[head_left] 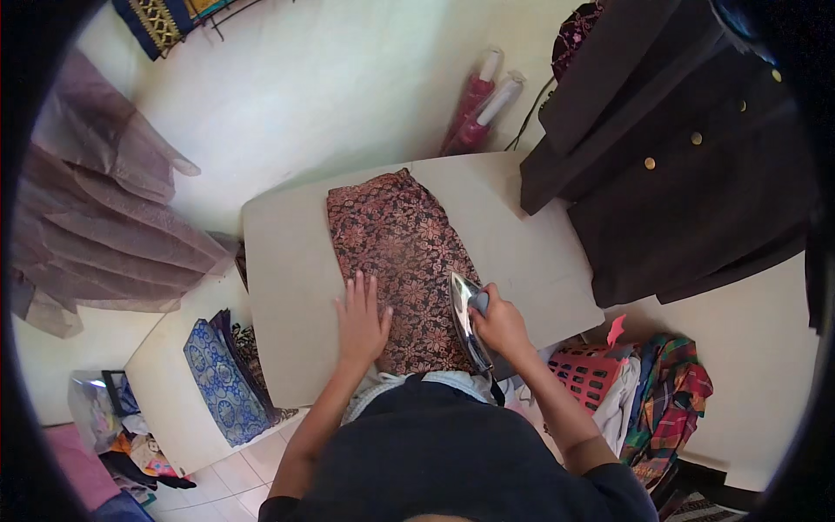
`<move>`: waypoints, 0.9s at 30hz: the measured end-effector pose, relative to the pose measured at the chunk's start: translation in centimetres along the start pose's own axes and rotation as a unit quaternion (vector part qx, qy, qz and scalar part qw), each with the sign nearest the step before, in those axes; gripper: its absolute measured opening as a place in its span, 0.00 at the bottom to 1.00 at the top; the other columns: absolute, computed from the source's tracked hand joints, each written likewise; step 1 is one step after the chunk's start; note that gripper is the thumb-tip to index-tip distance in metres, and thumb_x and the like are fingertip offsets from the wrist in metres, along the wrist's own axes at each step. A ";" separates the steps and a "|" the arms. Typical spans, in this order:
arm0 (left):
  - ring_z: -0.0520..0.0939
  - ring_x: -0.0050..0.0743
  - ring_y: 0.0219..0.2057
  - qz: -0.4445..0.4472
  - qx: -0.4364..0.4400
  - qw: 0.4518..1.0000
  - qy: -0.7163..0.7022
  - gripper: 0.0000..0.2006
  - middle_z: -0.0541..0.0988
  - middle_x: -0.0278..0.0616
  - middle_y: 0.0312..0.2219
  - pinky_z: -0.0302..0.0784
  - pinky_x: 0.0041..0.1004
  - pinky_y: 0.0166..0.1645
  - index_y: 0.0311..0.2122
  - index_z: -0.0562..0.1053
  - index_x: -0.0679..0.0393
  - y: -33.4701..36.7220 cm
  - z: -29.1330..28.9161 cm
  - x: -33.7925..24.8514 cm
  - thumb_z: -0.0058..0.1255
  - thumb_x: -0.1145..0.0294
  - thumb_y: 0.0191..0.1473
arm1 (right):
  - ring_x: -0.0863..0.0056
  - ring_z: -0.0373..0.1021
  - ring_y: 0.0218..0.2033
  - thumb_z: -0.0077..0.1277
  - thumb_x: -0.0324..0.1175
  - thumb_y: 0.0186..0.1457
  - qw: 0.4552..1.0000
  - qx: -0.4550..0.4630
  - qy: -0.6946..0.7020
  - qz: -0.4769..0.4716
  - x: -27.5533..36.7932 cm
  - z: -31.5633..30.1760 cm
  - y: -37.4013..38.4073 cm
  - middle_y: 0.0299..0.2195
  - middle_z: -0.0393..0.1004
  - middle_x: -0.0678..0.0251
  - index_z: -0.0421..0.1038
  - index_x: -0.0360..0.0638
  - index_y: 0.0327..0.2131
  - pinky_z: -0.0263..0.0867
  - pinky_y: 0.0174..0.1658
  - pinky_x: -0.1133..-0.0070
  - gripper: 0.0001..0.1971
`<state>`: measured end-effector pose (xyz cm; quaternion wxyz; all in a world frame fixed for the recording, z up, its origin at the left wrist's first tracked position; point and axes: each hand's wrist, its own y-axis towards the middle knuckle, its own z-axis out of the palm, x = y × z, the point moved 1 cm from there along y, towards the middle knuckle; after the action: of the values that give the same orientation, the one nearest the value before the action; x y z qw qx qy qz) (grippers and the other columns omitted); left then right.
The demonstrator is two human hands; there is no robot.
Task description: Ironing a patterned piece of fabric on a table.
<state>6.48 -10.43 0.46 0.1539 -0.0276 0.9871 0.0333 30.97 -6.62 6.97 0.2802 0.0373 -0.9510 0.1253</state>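
Note:
A dark cloth with a copper-pink floral pattern (402, 239) lies lengthwise on a pale padded ironing board (291, 261). My left hand (363, 322) rests flat on the cloth's left edge, fingers stretched out and pointing away from me. In my right hand (502, 324) is a clothes iron (461, 304), gripped by its grey handle. Its shiny body lies along the cloth's right edge, with the tip pointing away from me. The cord end hangs down toward my body. The near end of the cloth reaches my waist, and my dark shirt hides what lies beyond.
Folded blue patterned cloths (222, 383) lie on a white surface at the left. A sheer mauve garment (104, 209) hangs at the left, a dark jacket with gold buttons (687, 200) at the right. Beside my right arm stands a red basket (581, 376) with clothes. Wrapped rolls (478, 113) lean behind the board.

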 end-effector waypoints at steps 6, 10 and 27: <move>0.48 0.55 0.62 0.028 -0.015 0.999 -0.038 0.32 0.47 0.51 0.62 0.43 0.56 0.60 0.62 0.50 0.57 -1.5 0.7 0.0 0.40 0.56 0.55 | 0.49 0.71 0.27 0.52 0.38 0.48 0.993 -0.084 -0.011 -0.077 1.4 1.5 5.1 0.25 0.73 0.46 0.61 0.35 0.43 0.65 0.32 0.60 0.21; 0.49 0.54 0.62 0.018 -0.027 0.999 -0.029 0.32 0.47 0.49 0.62 0.44 0.56 0.60 0.62 0.50 0.56 -1.6 0.4 0.3 0.40 0.54 0.55 | 0.51 0.71 0.22 0.52 0.35 0.46 0.995 -0.049 0.035 -0.076 3.9 2.7 12.5 0.25 0.73 0.44 0.61 0.31 0.40 0.67 0.32 0.62 0.21; 0.54 0.42 0.61 0.008 -0.048 0.997 -0.057 0.30 0.54 0.41 0.60 0.45 0.50 0.62 0.60 0.56 0.52 -5.9 -0.6 2.5 0.43 0.54 0.53 | 0.46 0.70 0.32 0.53 0.40 0.46 0.992 0.004 -0.065 -0.107 6.1 4.5 2.0 0.28 0.72 0.43 0.61 0.33 0.40 0.66 0.37 0.60 0.22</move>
<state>4.27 -16.44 -0.04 0.2077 -0.0249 0.9743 0.0833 23.20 -5.82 6.18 0.2292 0.1486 -0.9572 0.0960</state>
